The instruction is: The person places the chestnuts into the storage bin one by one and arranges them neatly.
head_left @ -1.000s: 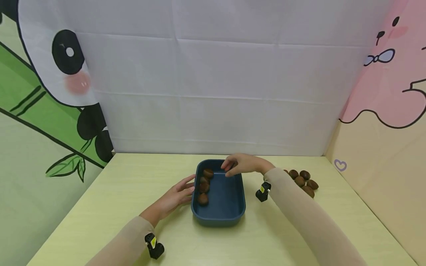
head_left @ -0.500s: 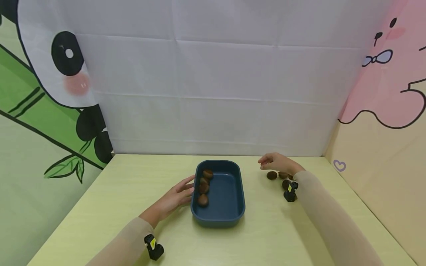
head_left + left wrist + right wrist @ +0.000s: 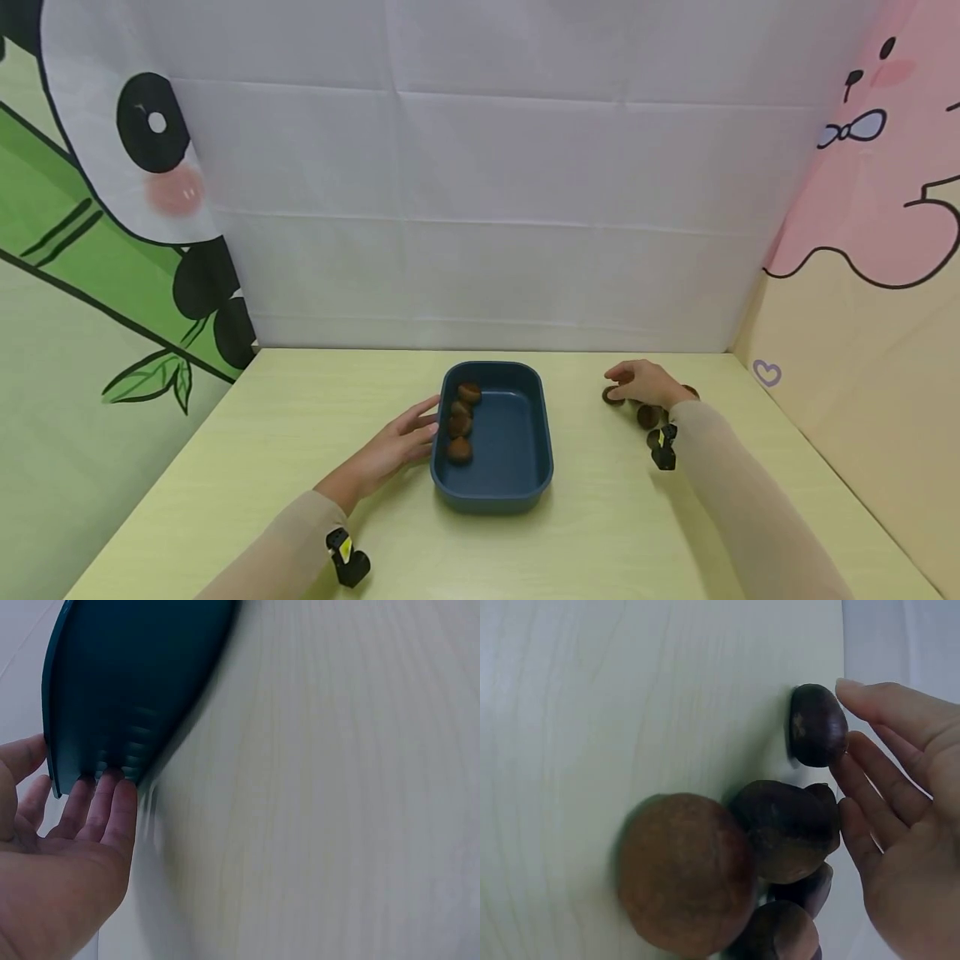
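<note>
A dark blue rectangular box (image 3: 517, 450) stands on the table, with several brown chestnuts (image 3: 460, 425) in a row along its left inner side. My left hand (image 3: 395, 450) rests its extended fingers against the box's left wall; the left wrist view shows those fingertips (image 3: 111, 776) at the outer side. Over to the right, my right hand (image 3: 647, 383) reaches down to a chestnut (image 3: 817, 725) lying on the table. Thumb and fingers are around its near side, loosely bent, and no firm pinch shows. More chestnuts (image 3: 686, 874) lie beside and partly beneath this hand.
The pale yellow table (image 3: 585, 533) ends at a white cloth backdrop (image 3: 487, 208). Printed cartoon panels line the left and right sides. A small black camera (image 3: 348, 560) is strapped to each wrist.
My right hand has left the box's far right rim, moved right to the loose chestnuts and lowered onto one. The left hand and the box stay where they were.
</note>
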{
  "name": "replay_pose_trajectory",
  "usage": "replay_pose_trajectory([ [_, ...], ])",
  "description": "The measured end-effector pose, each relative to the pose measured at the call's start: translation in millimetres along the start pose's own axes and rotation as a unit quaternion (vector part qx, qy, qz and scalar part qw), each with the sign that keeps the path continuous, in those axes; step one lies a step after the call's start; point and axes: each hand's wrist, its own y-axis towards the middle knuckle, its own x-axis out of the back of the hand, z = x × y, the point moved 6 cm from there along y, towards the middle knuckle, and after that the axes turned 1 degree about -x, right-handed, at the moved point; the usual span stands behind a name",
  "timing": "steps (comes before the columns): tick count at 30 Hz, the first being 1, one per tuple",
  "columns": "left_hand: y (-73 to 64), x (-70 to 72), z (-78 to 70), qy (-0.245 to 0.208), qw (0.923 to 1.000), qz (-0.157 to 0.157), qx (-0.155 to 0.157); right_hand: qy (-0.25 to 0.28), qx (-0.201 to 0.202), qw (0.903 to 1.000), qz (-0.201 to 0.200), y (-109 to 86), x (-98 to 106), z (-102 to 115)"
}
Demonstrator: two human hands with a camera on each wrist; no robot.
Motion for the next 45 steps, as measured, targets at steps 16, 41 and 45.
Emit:
replay_pose_trajectory([
  [16,-0.9,-2.1,-3.4,0.001,1.0,-0.005,0.001,-0.078,0.018,0.9962,0.035,8.1,-5,1],
  [41,-0.8,-2.1,-2.1,-0.003,1.0,-0.008,0.002,-0.039,0.048,0.9974,0.037,1.6,12,32],
  [45,-0.9,-2.1,-3.0,-0.003,1.0,-0.006,0.001,-0.035,0.073,0.996,0.039,-1.7,11,50],
])
